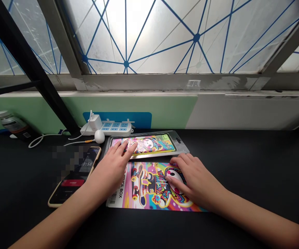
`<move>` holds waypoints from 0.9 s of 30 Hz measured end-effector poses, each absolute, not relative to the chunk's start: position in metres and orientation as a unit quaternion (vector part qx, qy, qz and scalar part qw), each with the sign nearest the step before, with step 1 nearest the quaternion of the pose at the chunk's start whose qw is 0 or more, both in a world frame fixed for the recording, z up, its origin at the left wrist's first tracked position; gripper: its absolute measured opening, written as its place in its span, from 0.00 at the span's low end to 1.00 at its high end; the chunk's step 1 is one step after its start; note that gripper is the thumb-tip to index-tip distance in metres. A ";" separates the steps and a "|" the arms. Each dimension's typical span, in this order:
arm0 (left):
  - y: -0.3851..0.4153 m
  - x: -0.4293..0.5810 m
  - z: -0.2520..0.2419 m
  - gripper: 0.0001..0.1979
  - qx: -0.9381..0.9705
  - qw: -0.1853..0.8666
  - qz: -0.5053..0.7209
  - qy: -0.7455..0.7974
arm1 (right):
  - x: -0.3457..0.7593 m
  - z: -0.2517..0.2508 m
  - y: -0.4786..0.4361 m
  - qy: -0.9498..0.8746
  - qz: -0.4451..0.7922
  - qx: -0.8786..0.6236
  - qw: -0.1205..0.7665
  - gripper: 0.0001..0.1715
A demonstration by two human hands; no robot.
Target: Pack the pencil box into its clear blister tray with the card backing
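The left hand [111,169] reaches forward, palm down, its fingers [122,148] slightly curled. The right hand [194,181] lies palm down, fingers [180,160] gently spread.

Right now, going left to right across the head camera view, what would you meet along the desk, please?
Bottle → phone → power strip → blister pack → right hand

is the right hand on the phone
No, the right hand rests on the printed pencil box card, and the phone lies left of the left hand.
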State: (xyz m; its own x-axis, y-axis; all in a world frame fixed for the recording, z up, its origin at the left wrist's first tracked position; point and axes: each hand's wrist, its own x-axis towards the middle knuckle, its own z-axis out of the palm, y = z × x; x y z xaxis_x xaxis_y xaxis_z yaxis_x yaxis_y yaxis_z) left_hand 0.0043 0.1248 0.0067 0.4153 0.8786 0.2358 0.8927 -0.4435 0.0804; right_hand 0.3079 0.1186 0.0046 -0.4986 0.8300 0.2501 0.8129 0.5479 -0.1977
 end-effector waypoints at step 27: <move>0.112 0.018 0.027 0.22 -0.844 -0.002 -0.233 -0.483 | 0.388 0.027 0.180 -0.779 0.032 -0.583 0.230 0.26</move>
State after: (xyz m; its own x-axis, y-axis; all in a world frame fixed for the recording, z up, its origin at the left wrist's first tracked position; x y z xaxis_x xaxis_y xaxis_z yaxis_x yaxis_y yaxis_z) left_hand 0.0177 0.1115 0.0270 0.4251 0.8161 0.3914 0.8142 -0.5337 0.2286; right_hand 0.3879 0.1798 0.0275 -0.2151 0.9224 0.3208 0.8928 0.3188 -0.3181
